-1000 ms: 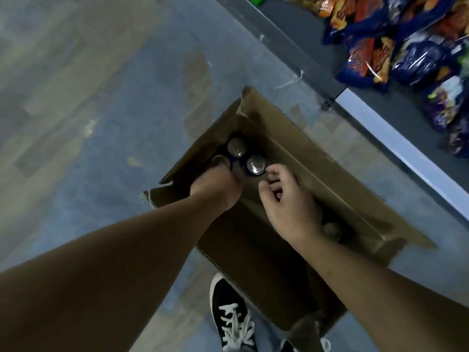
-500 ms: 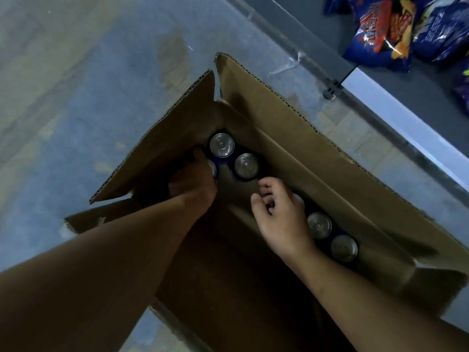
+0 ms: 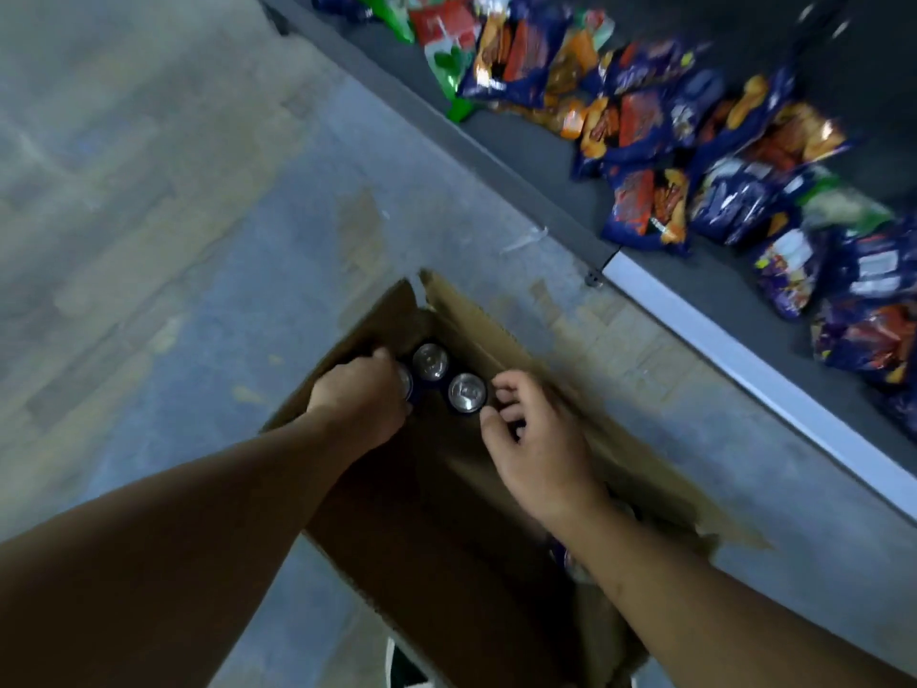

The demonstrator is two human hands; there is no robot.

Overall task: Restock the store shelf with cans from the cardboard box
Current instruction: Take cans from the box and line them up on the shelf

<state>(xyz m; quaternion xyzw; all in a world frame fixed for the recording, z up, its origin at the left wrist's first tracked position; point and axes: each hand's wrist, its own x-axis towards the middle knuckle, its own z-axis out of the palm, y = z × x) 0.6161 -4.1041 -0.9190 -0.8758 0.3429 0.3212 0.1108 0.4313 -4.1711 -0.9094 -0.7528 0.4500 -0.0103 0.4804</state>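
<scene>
Cans (image 3: pixel 430 361) upright in far corner of cardboard box (image 3: pixel 496 335); box on floor, near shelf (image 3: pixel 744 360). Left hand (image 3: pixel 364 394) still curled round left can (image 3: pixel 405 382), no lift yet. Right hand (image 3: pixel 536 449) half curled just right of silver tops; can't tell if gripping. View pulled back since half-second ago, snack bags (image 3: pixel 645 206) showing again. Lift looks imminent.
</scene>
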